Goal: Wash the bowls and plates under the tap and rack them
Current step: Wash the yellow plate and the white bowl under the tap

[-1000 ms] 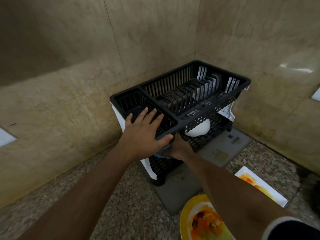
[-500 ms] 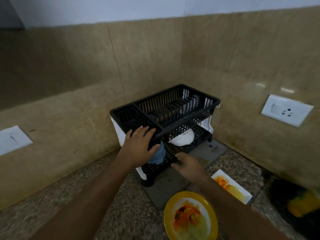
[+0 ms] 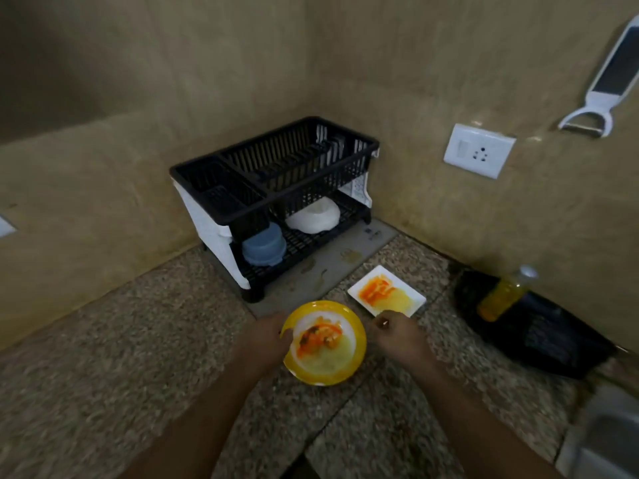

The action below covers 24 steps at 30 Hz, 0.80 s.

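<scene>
A yellow plate [image 3: 323,364] smeared with orange food lies on the granite counter in front of me. My left hand [image 3: 264,340] grips its left rim, thumb on top. My right hand [image 3: 397,335] hovers just right of the plate with fingers curled, holding nothing I can see. Close to its knuckles lies a dirty white square plate [image 3: 387,293]. In the corner stands a black two-tier dish rack [image 3: 276,188]; its lower tier holds an upturned blue bowl [image 3: 264,248] and an upturned white bowl [image 3: 314,216].
A grey mat [image 3: 332,264] lies under the rack. At right, a black tray [image 3: 539,337] carries a yellow bottle [image 3: 503,297]. A sink edge [image 3: 601,440] shows bottom right. A wall socket [image 3: 479,150] and a hanging white utensil [image 3: 601,81] are on the right wall.
Both hands have left the rack and drawn back to the counter. My left hand now holds the yellow plate's rim; my view has pulled back and tilted down.
</scene>
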Tool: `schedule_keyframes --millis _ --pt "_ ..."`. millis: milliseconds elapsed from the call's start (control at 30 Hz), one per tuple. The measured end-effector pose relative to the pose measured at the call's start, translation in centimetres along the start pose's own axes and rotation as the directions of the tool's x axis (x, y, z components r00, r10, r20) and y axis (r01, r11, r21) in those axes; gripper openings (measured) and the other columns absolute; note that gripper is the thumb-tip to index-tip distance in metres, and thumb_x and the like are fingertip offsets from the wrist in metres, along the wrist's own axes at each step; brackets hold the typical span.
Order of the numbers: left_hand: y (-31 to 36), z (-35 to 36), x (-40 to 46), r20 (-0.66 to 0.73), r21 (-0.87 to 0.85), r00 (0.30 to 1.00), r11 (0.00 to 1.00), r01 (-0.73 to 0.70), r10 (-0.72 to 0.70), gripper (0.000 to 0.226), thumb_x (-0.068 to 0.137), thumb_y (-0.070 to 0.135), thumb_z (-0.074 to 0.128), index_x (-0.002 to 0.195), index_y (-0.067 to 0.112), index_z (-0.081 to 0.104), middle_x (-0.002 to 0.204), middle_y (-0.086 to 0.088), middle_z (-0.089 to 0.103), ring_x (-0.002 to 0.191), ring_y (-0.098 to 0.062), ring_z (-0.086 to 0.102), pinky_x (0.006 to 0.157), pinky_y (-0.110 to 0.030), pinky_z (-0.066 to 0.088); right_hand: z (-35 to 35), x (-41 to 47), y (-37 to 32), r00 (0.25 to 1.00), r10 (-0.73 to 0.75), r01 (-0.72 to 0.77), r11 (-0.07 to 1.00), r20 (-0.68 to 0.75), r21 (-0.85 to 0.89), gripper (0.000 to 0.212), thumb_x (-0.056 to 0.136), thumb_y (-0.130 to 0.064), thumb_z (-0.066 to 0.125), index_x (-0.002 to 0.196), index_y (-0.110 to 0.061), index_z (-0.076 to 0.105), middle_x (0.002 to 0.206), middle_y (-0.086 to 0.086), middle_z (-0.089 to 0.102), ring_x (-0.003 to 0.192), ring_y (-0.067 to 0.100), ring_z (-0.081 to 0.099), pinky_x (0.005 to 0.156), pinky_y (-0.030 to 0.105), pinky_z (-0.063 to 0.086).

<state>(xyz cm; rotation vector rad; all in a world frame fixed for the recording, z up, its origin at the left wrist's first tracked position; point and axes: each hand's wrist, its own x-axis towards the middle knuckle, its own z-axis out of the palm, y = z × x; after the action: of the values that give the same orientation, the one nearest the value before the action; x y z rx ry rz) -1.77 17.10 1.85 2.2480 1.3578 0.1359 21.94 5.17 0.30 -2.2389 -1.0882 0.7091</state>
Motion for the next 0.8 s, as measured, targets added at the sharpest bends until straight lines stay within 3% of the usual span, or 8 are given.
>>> schedule_keyframes --millis 133,233,300,367,500,600,700,800 --pt "-1.6 1.9 0.2 0.04 -0.01 0.997 0.998 0.061 -0.06 0.028 0.099 0.034 0.048 0.113 0.017 0.065 0.11 -0.006 0.068 0.097 -0.021 0.062 0.073 -0.028 0.041 1.4 -1.0 1.3 0.996 0.057 -0.059 0.998 0.071 0.026 0.021 0.089 -0.03 0.057 0.09 -0.01 0.065 0.086 0.008 0.066 0.078 0.023 0.06 0.066 0.034 0.046" --pt "-1.7 1.9 0.4 0.118 -0.083 0.992 0.995 0.055 -0.045 0.034 0.101 0.034 0.047 0.128 0.019 0.061 0.125 -0.006 0.065 0.108 -0.022 0.061 0.081 -0.025 0.042 3.4 -0.9 1.8 0.988 0.091 -0.105 0.989 0.125 0.107 0.034 0.084 -0.038 0.058 0.071 -0.007 0.051 0.068 0.011 0.059 0.066 0.036 0.062 0.063 0.044 0.053" --pt "-1.1 1.5 0.4 0.128 -0.13 0.992 0.991 0.028 -0.011 0.036 0.096 0.041 0.046 0.119 0.02 0.066 0.119 -0.004 0.067 0.101 -0.02 0.062 0.073 -0.02 0.036 4.6 -0.8 1.8 0.988 0.087 -0.104 0.984 0.124 0.144 0.031 0.079 -0.035 0.056 0.063 -0.01 0.048 0.059 0.014 0.056 0.058 0.039 0.061 0.054 0.044 0.05" --pt "-0.8 1.0 0.3 0.127 -0.174 0.992 0.984 0.024 -0.001 0.035 0.076 0.044 0.045 0.096 0.023 0.066 0.099 -0.002 0.068 0.076 -0.011 0.058 0.063 -0.02 0.035 5.0 -1.2 1.3 0.994 0.075 -0.088 0.983 0.084 0.162 0.025 0.073 -0.029 0.053 0.058 -0.009 0.05 0.057 0.015 0.061 0.048 0.027 0.056 0.049 0.042 0.047" --pt "-0.7 1.7 0.2 0.135 -0.201 0.99 0.978 0.056 -0.028 0.023 0.069 0.036 0.052 0.072 0.015 0.061 0.067 -0.002 0.063 0.059 -0.008 0.053 0.058 -0.029 0.04 4.1 -2.9 1.4 0.995 0.095 -0.096 0.974 0.011 0.207 0.015 0.079 -0.023 0.057 0.073 -0.015 0.068 0.067 0.002 0.069 0.062 0.016 0.064 0.058 0.034 0.052" --pt "0.6 2.7 0.2 0.069 -0.212 0.996 0.975 0.073 -0.06 0.017 0.086 0.014 0.058 0.069 0.011 0.059 0.072 -0.006 0.063 0.065 -0.011 0.054 0.06 -0.029 0.037 2.1 -4.4 2.1 0.996 0.085 -0.074 0.963 -0.032 0.259 0.021 0.077 -0.03 0.056 0.076 -0.018 0.073 0.063 -0.003 0.069 0.059 0.01 0.065 0.057 0.032 0.054" --pt "4.4 4.4 -0.4 0.065 -0.244 0.998 0.969 0.035 -0.02 0.016 0.087 0.014 0.059 0.074 0.006 0.063 0.074 -0.008 0.066 0.073 -0.02 0.061 0.068 -0.036 0.046 -1.3 -7.3 4.7 0.984 0.151 -0.113 0.941 -0.096 0.319 0.018 0.079 -0.021 0.056 0.08 -0.023 0.074 0.057 -0.011 0.066 0.057 0.0 0.063 0.053 0.017 0.046" --pt "10.2 6.8 -2.0 0.112 -0.402 0.992 0.916 -0.004 0.053 0.022 0.091 0.017 0.062 0.072 0.009 0.055 0.058 -0.005 0.061 0.047 -0.008 0.06 0.046 -0.027 0.048 -5.0 -10.6 9.1 0.963 0.212 -0.144 0.926 -0.165 0.348 0.021 0.073 -0.019 0.054 0.077 -0.022 0.074 0.057 -0.007 0.067 0.056 0.006 0.065 0.057 0.026 0.053"
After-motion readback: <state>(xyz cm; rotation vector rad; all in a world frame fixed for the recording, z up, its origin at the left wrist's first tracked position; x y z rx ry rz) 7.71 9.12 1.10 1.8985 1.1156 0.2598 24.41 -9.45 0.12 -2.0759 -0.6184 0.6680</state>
